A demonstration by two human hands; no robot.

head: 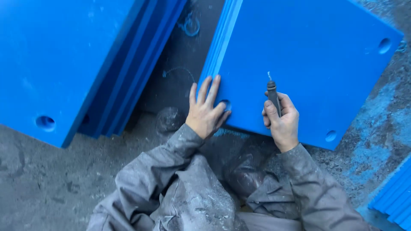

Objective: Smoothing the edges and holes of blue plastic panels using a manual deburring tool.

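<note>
Blue plate (pixel 308 55) centre-right frame, on floor. Left hand (pixel 205 112) flat on plate, fingers spread wide, thumb by corner hole (pixel 225 104). Right hand (pixel 282 119) fingers clenched on deburring tool (pixel 273 96). Risk: blade slips, nicks left thumb; plate may shift.

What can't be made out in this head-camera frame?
- Tool in the right hand: its tip is too small to identify.
- Hole under the left hand: partly covered by the fingers.
- Blue slab stack: cut off by the top and left edges.
- Corner slabs: cut off by the right edge.
</note>
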